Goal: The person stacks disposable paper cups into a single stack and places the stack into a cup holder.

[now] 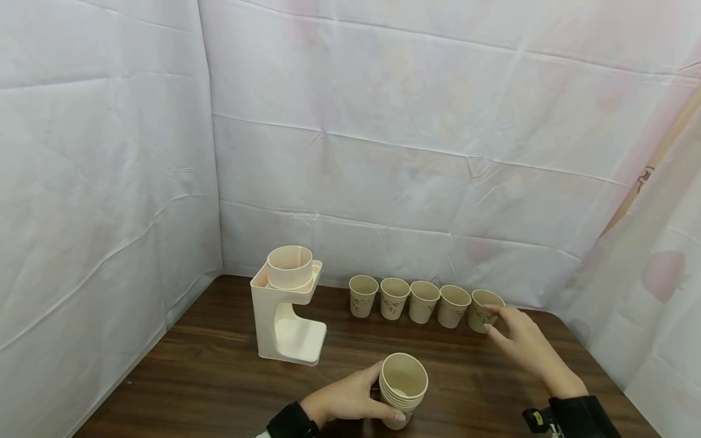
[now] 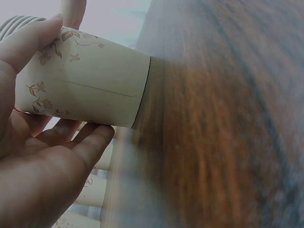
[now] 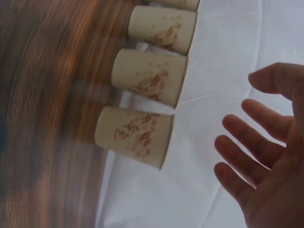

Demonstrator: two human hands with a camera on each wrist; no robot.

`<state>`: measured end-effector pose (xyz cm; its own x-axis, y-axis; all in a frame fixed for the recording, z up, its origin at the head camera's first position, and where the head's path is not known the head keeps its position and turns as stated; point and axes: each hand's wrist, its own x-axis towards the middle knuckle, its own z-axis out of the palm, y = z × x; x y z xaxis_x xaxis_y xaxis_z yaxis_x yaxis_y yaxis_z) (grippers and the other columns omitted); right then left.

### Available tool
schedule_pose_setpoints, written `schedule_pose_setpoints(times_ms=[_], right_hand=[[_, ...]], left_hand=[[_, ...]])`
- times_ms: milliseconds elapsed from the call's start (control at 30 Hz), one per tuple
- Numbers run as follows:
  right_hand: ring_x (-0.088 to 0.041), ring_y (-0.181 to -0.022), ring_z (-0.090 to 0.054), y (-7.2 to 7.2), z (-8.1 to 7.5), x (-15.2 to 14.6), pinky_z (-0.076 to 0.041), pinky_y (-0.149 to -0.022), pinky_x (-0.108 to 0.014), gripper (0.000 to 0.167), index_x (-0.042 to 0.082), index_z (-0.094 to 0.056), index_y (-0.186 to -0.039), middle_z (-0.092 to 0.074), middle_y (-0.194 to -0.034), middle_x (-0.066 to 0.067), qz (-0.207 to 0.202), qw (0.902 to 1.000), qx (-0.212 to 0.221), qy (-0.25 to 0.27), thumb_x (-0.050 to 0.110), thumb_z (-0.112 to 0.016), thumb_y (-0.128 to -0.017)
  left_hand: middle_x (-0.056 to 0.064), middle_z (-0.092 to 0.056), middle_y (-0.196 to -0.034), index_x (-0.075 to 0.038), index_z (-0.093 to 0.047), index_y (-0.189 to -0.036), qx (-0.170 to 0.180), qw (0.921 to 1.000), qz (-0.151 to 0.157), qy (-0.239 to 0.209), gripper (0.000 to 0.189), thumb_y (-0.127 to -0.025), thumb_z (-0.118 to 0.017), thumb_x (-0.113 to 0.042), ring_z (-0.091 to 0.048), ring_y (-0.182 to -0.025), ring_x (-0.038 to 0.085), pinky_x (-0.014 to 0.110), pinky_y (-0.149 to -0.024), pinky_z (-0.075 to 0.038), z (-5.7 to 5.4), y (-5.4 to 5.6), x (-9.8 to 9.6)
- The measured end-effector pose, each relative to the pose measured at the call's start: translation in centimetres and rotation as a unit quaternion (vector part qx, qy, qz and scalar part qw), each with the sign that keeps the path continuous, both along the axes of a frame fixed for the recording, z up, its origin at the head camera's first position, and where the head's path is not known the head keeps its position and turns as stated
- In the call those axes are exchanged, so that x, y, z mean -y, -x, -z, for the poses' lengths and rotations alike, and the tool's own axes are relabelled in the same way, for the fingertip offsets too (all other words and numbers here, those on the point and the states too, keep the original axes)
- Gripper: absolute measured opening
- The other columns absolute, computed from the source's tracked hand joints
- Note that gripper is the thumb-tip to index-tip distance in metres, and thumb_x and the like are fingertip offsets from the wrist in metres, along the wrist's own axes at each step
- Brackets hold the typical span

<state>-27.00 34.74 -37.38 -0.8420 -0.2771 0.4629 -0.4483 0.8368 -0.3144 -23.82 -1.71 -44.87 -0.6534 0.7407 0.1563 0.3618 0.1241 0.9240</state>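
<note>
In the head view my left hand [image 1: 356, 395] grips a stack of nested beige paper cups [image 1: 404, 383] near the front of the table. The left wrist view shows the thumb on one side of the outermost cup [image 2: 95, 78], the fingers on the other, and its base close to the wood. My right hand [image 1: 520, 340] is beside the rightmost paper cup [image 1: 482, 311] of a row at the back. From the right wrist, this hand [image 3: 270, 147] has its fingers spread and holds nothing, apart from the nearest flower-printed cup [image 3: 135, 137].
Several upright cups, among them the leftmost cup [image 1: 361, 301], stand in a row along the back of the dark wooden table [image 1: 219, 359]. To their left is a cream C-shaped stand [image 1: 268, 322] with a round holder [image 1: 290, 277] on top. White curtains [image 1: 383, 152] hang behind.
</note>
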Motion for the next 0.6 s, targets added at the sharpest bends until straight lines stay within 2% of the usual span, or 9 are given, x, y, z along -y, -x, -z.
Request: schedule_pose_setpoints(times_ms=[200,400,600], right_hand=[[-0.051,-0.116,-0.049,1.3,0.6,-1.2,-0.038,-0.092,-0.064,0.044,-0.010,-0.055,-0.133,-0.057,-0.124,-0.032,0.031,0.9995,-0.006,0.008,0.010,-0.067,-0.096],[-0.055,-0.121,-0.042,2.4,1.2,-2.1,-0.035,-0.096,-0.066,0.050,-0.013,-0.049,-0.136,-0.050,-0.130,-0.038,0.050,0.9986,0.008,0.012,0.013,-0.065,-0.097],[-0.058,-0.119,-0.041,3.6,1.8,-2.7,-0.035,-0.094,-0.068,0.055,-0.017,-0.046,-0.136,-0.048,-0.128,-0.040,0.063,0.9979,0.014,0.011,0.016,-0.066,-0.097]], left_hand=[[-0.011,-0.059,-0.130,-0.026,-0.040,-0.148,0.005,1.0000,0.002,-0.001,0.074,-0.087,-0.081,-0.023,-0.051,-0.124,0.007,0.026,-0.102,-0.039,-0.1,0.0,0.0],[-0.012,-0.059,-0.130,-0.027,-0.040,-0.148,0.002,1.0000,-0.002,0.003,0.074,-0.087,-0.081,-0.024,-0.050,-0.124,0.007,0.027,-0.103,-0.039,0.0,0.0,0.0],[-0.013,-0.058,-0.130,-0.028,-0.040,-0.148,-0.001,1.0000,-0.006,0.006,0.075,-0.087,-0.082,-0.025,-0.049,-0.125,0.006,0.027,-0.104,-0.037,0.1,0.0,0.0]])
